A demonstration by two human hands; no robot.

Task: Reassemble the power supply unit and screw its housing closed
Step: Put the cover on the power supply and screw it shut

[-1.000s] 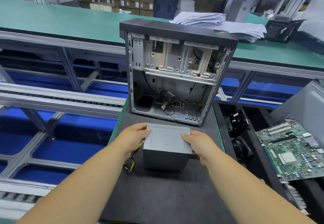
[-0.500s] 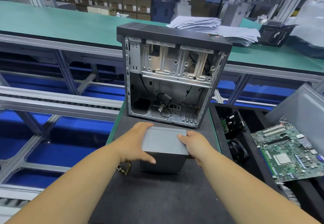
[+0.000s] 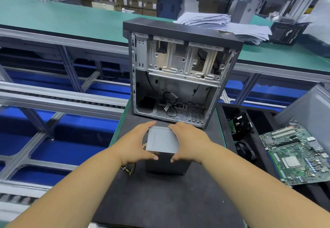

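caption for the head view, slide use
Both hands, left and right, grip the grey PSU on the black mat before the open case.

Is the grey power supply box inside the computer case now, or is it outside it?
Outside. The power supply box stands on the black mat in front of the open computer case, gripped by the left hand and right hand.
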